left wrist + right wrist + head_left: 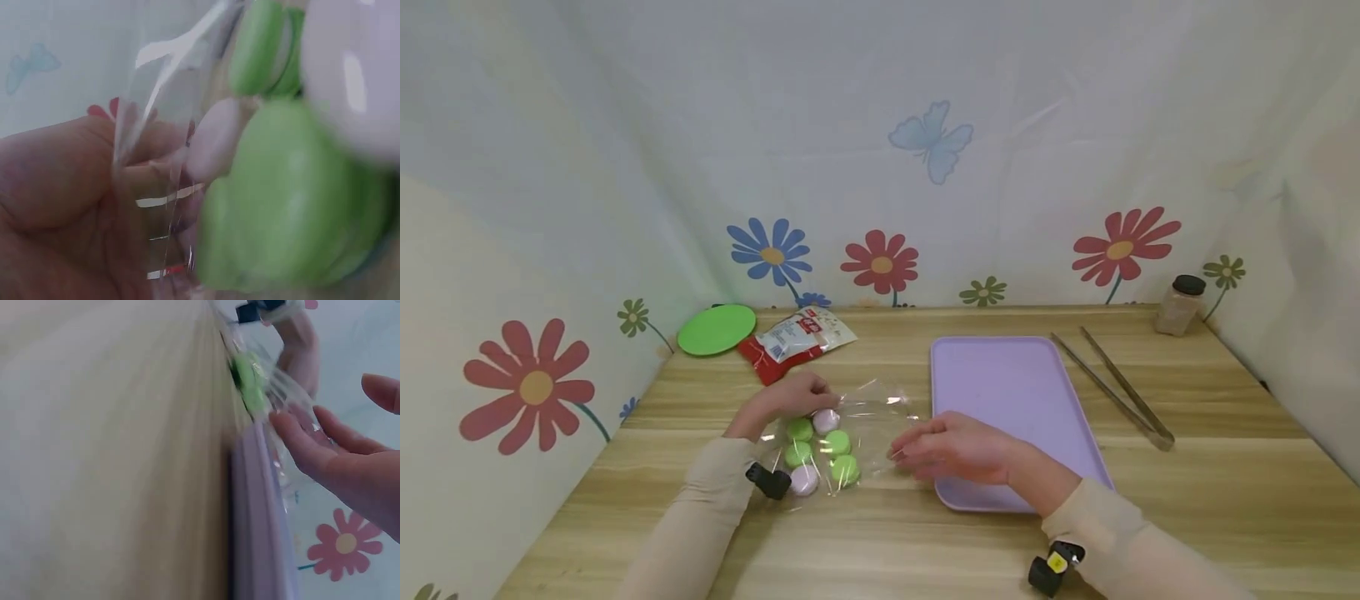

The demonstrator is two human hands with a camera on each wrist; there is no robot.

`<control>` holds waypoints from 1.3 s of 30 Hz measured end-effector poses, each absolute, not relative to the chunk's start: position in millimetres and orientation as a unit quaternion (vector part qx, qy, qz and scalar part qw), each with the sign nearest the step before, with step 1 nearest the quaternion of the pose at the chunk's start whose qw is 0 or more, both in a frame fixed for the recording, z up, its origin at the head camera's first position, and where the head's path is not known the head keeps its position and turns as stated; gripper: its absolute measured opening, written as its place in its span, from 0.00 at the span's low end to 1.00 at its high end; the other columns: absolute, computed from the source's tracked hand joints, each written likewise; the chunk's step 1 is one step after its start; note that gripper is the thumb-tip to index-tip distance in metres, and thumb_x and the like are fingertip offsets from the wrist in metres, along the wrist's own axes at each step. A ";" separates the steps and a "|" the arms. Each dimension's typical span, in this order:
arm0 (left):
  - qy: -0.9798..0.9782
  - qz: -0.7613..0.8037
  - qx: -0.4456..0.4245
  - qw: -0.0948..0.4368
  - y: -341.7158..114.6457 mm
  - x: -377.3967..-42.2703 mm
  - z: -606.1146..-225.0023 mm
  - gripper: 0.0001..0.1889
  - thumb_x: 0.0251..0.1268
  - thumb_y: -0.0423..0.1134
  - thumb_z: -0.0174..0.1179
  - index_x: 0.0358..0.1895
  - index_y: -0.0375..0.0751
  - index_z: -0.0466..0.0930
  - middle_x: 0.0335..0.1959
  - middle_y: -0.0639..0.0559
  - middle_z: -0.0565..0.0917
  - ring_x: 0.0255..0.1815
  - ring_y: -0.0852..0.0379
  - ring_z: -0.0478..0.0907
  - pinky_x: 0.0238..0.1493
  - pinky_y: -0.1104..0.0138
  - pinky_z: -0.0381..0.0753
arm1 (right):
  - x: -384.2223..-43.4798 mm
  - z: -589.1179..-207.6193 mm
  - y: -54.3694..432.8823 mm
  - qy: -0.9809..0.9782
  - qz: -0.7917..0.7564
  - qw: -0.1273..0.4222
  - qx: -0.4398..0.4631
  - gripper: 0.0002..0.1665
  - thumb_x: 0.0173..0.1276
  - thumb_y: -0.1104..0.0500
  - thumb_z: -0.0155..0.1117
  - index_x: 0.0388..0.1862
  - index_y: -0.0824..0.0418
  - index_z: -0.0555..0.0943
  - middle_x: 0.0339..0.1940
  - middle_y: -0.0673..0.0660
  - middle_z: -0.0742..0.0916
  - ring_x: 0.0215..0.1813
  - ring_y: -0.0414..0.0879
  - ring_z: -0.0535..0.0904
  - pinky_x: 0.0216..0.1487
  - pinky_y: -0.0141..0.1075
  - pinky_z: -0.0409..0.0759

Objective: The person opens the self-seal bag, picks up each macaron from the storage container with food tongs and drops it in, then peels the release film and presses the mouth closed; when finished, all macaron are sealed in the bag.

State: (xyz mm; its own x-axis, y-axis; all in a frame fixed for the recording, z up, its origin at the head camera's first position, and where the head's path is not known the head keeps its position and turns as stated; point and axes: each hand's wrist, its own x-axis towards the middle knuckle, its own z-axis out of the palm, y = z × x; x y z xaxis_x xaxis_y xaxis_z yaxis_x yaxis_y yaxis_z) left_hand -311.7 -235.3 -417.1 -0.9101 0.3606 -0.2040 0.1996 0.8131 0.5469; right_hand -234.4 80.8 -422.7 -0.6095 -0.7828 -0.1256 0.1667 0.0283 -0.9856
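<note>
Okay, clear bag (874, 429) first: sits on the wood table (887, 554), with green macarons (845, 471) and lilac macarons (826, 420) showing through, four and two by my count. Can't tell if its far edge is lifted. Clock reads from the bag, 12 toward the flowered curtain (1037, 208).

Left hand (792, 398) at 11, fingers curled, apparently pinching the bag's far edge. Right hand (958, 450) at 3, fingers loose and apart, gripping nothing I can see; fingertips right by the bag, contact unclear.

Step in hand, my read: handling the bag, one side held, the other hand up close. Next move seems to call for a firm hold at the 3 o'clock end without squeezing the macarons.

Around: lilac tray (1000, 383) at 3, near rim just beside the bag and under the right wrist, so it could crowd that hand. Red-and-white pouch (808, 333) between 11 and 12, right past the left hand, tight there too. Green plate (717, 330) toward 10, beyond reach of trouble. Metal tongs (1123, 387) between 2 and 3, past the tray; black-lidded jar (1180, 306) at 2, well apart.
</note>
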 end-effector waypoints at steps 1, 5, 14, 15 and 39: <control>0.938 0.269 0.146 0.163 -238.4 -307.9 -416.8 0.14 0.73 0.48 0.58 0.35 0.43 0.85 0.24 0.54 0.78 0.27 0.59 0.73 0.29 0.69 0.72 | -236.6 -420.6 82.2 0.631 -0.640 0.355 -0.260 0.22 0.75 0.63 0.58 0.59 0.80 0.75 0.60 0.70 0.82 0.64 0.60 0.77 0.65 0.51 0.75; 0.916 0.300 0.150 0.220 -246.6 -290.8 -414.0 0.15 0.76 0.48 0.55 0.35 0.43 0.82 0.24 0.53 0.76 0.25 0.58 0.73 0.27 0.68 0.73 | -245.2 -407.5 89.6 0.694 -0.582 0.311 -0.287 0.22 0.74 0.60 0.60 0.57 0.77 0.79 0.53 0.65 0.86 0.57 0.58 0.82 0.60 0.51 0.79; 0.826 0.390 0.185 0.363 -256.3 -271.3 -409.3 0.10 0.73 0.37 0.57 0.36 0.33 0.80 0.27 0.39 0.86 0.28 0.48 0.87 0.35 0.57 0.88 | -274.5 -394.3 96.4 0.824 -0.410 0.167 -0.354 0.18 0.70 0.60 0.66 0.53 0.69 0.84 0.40 0.51 0.89 0.43 0.43 0.83 0.48 0.37 0.82; 0.824 0.392 0.183 0.366 -257.9 -271.1 -409.4 0.10 0.73 0.37 0.57 0.35 0.33 0.80 0.28 0.39 0.87 0.29 0.47 0.87 0.35 0.56 0.88 | -276.9 -395.2 95.4 0.828 -0.399 0.155 -0.362 0.16 0.69 0.61 0.66 0.52 0.69 0.84 0.38 0.51 0.89 0.41 0.42 0.83 0.46 0.35 0.82; 0.780 0.596 0.035 0.189 -264.1 -286.7 -441.1 0.13 0.72 0.33 0.60 0.50 0.24 0.80 0.36 0.39 0.88 0.35 0.49 0.87 0.41 0.56 0.88 | -292.1 -388.8 94.0 0.863 -0.381 0.068 -0.323 0.11 0.68 0.63 0.67 0.46 0.64 0.88 0.37 0.52 0.90 0.38 0.44 0.85 0.39 0.37 0.82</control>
